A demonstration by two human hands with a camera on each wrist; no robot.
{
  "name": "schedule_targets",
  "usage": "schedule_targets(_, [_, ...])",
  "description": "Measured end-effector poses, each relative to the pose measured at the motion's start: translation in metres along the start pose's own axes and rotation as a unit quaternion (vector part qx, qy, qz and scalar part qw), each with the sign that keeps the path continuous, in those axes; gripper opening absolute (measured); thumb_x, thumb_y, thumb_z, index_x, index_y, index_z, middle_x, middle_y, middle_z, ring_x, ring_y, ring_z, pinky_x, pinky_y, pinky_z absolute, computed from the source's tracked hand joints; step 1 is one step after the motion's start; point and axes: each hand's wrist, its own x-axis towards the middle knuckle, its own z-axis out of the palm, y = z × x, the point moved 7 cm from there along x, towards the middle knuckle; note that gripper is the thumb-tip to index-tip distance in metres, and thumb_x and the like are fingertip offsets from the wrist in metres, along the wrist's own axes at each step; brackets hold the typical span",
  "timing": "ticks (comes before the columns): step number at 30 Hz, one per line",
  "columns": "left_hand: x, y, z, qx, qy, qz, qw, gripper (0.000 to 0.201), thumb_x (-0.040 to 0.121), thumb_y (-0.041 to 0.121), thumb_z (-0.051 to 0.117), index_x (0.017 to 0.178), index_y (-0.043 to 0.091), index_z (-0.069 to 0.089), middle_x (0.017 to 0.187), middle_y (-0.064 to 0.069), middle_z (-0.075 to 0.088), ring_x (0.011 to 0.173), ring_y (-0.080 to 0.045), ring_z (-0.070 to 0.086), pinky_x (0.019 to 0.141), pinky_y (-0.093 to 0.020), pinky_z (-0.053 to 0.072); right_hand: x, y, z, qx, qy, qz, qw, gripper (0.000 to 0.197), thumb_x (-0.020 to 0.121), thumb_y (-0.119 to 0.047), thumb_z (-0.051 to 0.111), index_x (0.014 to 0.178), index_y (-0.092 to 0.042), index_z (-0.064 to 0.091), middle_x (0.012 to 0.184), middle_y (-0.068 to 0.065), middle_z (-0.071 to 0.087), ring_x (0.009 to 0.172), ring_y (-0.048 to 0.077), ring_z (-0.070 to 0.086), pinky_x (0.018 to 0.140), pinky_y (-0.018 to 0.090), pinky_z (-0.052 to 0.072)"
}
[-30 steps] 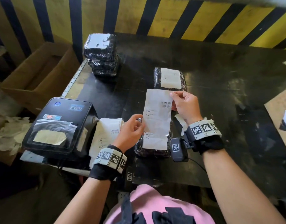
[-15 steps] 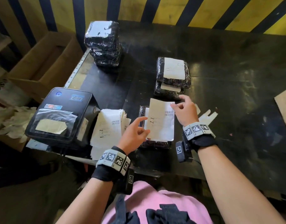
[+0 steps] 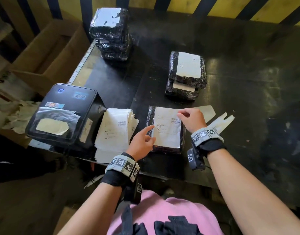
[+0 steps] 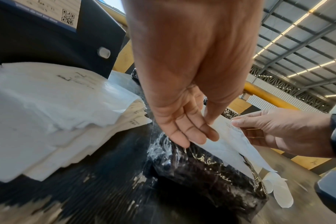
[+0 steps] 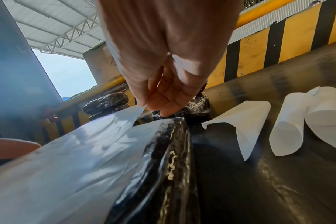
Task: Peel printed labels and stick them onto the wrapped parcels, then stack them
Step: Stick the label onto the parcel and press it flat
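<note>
A black wrapped parcel (image 3: 166,149) lies near the table's front edge, with a white printed label (image 3: 167,133) lying over its top. My left hand (image 3: 150,132) reaches in from the left, and its straight fingers (image 4: 192,134) press the label's left edge onto the parcel (image 4: 207,169). My right hand (image 3: 179,114) pinches the label's far right corner between thumb and fingers (image 5: 155,106). That corner of the label (image 5: 71,151) stands slightly raised off the parcel (image 5: 171,151).
Two labelled parcels (image 3: 186,73) are stacked behind. A taller stack of parcels (image 3: 112,34) stands far left. A black label printer (image 3: 61,114) and a pile of printed labels (image 3: 117,131) sit left. Curled backing strips (image 3: 220,121) lie right. An open cardboard box (image 3: 44,53) is off the table's left.
The label was held up in the air by both hands; it now lies on the parcel. My left hand let go of its lower edge and presses it flat.
</note>
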Motion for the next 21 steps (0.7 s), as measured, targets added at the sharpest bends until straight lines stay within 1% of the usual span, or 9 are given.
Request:
schedule_targets(4, [0.007,-0.005,0.002,0.006,0.001,-0.018,1.000,0.055,0.097,0.015,0.053,0.148,0.023,0.033,0.086,-0.007,0.071,0.052,-0.003,0.053,0.046,-0.012,0.041,0.006,0.008,0.007,-0.010,-0.006,0.014,1.000,0.016,0.091,-0.022,0.065,0.103,-0.018,0.074,0.106,0.003,0.070,0.093,0.013,0.062,0.085,0.022,0.044])
schedule_targets(8, [0.012,-0.007,0.001,0.015,0.009,-0.029,0.999,0.055,0.097,0.014,0.053,0.147,0.023,0.034,0.083,-0.001,0.069,0.052,-0.003,0.055,0.047,-0.011,0.041,0.010,0.009,0.011,-0.016,-0.011,0.014,1.000,0.017,0.091,-0.022,0.064,0.105,-0.017,0.073,0.107,0.003,0.070,0.093,0.012,0.060,0.086,0.022,0.044])
schedule_targets(10, [0.015,-0.008,0.001,0.018,0.015,-0.032,0.999,0.054,0.097,0.013,0.053,0.147,0.023,0.035,0.083,-0.001,0.068,0.052,-0.003,0.055,0.046,-0.011,0.041,0.012,0.009,0.013,-0.018,-0.011,0.013,1.000,0.018,0.092,-0.021,0.064,0.106,-0.016,0.073,0.107,0.003,0.070,0.093,0.012,0.060,0.086,0.022,0.045])
schedule_targets(15, [0.019,-0.009,0.001,0.042,0.017,-0.042,0.998,0.054,0.096,0.014,0.052,0.146,0.025,0.035,0.093,-0.003,0.070,0.058,-0.004,0.057,0.047,-0.011,0.042,0.012,0.010,0.016,-0.024,-0.008,0.016,1.000,0.018,0.091,-0.020,0.064,0.105,-0.016,0.073,0.107,0.002,0.071,0.096,0.013,0.060,0.088,0.027,0.048])
schedule_targets(18, [0.020,-0.009,0.001,0.053,0.015,-0.042,0.998,0.053,0.097,0.016,0.053,0.146,0.025,0.035,0.099,-0.002,0.070,0.063,-0.006,0.060,0.049,-0.011,0.044,0.011,0.008,0.017,-0.023,-0.008,0.011,1.000,0.018,0.091,-0.018,0.064,0.106,-0.013,0.073,0.106,0.002,0.071,0.091,0.009,0.057,0.085,0.023,0.045])
schedule_targets(21, [0.021,-0.009,0.001,0.058,0.017,-0.040,0.997,0.053,0.096,0.015,0.053,0.145,0.025,0.036,0.097,-0.001,0.070,0.065,-0.007,0.062,0.049,-0.011,0.045,0.011,0.007,0.017,-0.023,-0.008,0.007,1.000,0.018,0.092,-0.017,0.063,0.106,-0.012,0.073,0.105,0.002,0.071,0.089,0.009,0.057,0.084,0.022,0.044])
